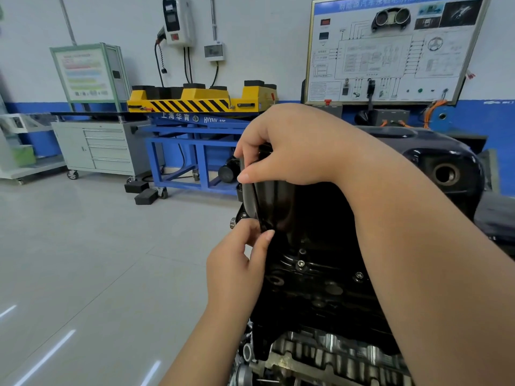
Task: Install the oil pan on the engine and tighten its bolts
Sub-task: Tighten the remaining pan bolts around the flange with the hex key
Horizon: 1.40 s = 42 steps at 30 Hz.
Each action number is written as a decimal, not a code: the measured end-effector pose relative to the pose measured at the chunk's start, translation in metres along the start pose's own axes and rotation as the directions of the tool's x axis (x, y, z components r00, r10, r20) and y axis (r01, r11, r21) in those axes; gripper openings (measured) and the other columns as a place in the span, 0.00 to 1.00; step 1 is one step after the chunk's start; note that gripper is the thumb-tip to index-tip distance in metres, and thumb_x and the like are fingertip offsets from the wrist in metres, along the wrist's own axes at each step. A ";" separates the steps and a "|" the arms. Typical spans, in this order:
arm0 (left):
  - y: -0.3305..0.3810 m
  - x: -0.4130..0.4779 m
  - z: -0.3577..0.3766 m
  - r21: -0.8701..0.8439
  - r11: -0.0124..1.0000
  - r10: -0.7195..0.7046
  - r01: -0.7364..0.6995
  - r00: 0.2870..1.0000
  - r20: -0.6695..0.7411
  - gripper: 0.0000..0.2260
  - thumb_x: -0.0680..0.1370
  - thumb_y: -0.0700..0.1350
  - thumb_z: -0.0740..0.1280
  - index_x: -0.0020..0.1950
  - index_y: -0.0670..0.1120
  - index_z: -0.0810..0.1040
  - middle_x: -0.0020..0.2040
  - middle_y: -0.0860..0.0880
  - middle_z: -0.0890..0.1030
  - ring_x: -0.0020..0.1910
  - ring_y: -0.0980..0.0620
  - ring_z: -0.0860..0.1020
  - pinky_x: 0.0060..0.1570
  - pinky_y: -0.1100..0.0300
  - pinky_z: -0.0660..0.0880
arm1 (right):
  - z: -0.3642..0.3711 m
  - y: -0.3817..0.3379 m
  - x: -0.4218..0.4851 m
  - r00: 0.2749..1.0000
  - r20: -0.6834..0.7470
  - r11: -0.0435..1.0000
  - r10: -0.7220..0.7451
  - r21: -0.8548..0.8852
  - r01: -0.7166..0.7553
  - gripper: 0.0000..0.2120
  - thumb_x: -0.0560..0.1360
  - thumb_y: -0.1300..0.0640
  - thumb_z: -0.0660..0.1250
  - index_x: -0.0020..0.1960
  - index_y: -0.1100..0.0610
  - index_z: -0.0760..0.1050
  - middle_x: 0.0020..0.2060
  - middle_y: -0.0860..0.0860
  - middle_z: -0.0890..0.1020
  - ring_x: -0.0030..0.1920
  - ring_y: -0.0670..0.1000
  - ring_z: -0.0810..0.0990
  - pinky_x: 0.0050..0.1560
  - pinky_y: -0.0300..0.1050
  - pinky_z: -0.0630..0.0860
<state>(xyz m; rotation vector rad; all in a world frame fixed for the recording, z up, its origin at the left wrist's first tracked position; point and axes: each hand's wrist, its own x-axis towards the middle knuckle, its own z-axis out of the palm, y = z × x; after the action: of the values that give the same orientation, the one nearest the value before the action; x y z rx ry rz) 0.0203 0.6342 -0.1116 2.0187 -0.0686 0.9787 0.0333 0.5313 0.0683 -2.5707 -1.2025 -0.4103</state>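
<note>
Seating the oil pan point(278, 201) against the engine point(320, 288), we are gripping its upper rim with the right hand point(292, 146) and pinching its lower edge with the left hand point(239, 263), judging that it needs squaring up before any bolting.

Oil pan point(278, 201): black, glossy, deep-bodied, with a grey flange edge along its left side, set against the engine point(320, 302). Its far rim is gripped by the right hand point(289, 146), and its near flange corner is pinched by the left hand point(237, 263). The engine is a black block seen below both grips, with bare metal parts at its nearest end. A silver bolt point(300, 263) is seated in the block just right of the left-hand grip, and a second bolt point(359, 275) further right.
</note>
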 end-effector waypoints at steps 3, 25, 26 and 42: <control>-0.003 0.001 0.002 0.028 1.000 -0.002 0.003 1.000 -0.026 0.11 0.76 0.50 0.65 0.35 0.57 0.68 0.35 0.56 0.77 0.35 0.54 0.74 0.34 0.64 0.68 | 0.000 0.000 -0.001 1.000 0.012 1.000 -0.004 -0.012 0.004 0.07 0.72 0.49 0.70 0.41 0.52 0.79 0.49 0.46 0.82 0.52 0.46 0.79 0.53 0.47 0.76; 0.012 0.007 -0.005 0.300 0.953 0.035 -0.046 0.998 0.044 0.21 0.77 0.44 0.64 0.31 0.55 0.55 0.24 0.53 0.62 0.24 0.56 0.63 0.25 0.65 0.53 | 0.001 -0.002 0.001 0.985 0.143 0.959 -0.096 -0.254 0.130 0.10 0.73 0.58 0.68 0.42 0.43 0.76 0.60 0.44 0.76 0.62 0.50 0.72 0.59 0.49 0.73; 0.011 0.007 -0.005 0.302 0.952 0.035 -0.046 0.998 0.044 0.21 0.77 0.44 0.63 0.31 0.55 0.55 0.24 0.54 0.62 0.24 0.56 0.63 0.25 0.65 0.53 | 0.002 -0.002 0.001 0.987 0.126 0.961 -0.099 -0.246 0.128 0.09 0.74 0.58 0.68 0.42 0.43 0.76 0.59 0.44 0.78 0.60 0.50 0.74 0.58 0.50 0.74; 0.014 0.016 -0.014 0.003 0.998 -0.068 0.068 0.995 0.069 0.11 0.74 0.51 0.69 0.35 0.56 0.70 0.31 0.54 0.79 0.27 0.51 0.77 0.29 0.58 0.68 | 0.007 0.003 0.004 0.989 0.097 0.924 -0.107 -0.358 0.135 0.17 0.75 0.48 0.66 0.31 0.48 0.64 0.57 0.49 0.80 0.57 0.53 0.76 0.56 0.50 0.74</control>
<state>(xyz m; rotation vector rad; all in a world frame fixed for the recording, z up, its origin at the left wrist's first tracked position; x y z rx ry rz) 0.0176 0.6399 -0.0867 2.0418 -0.0369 0.8666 0.0395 0.5349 0.0628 -2.8507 -1.4359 -0.6203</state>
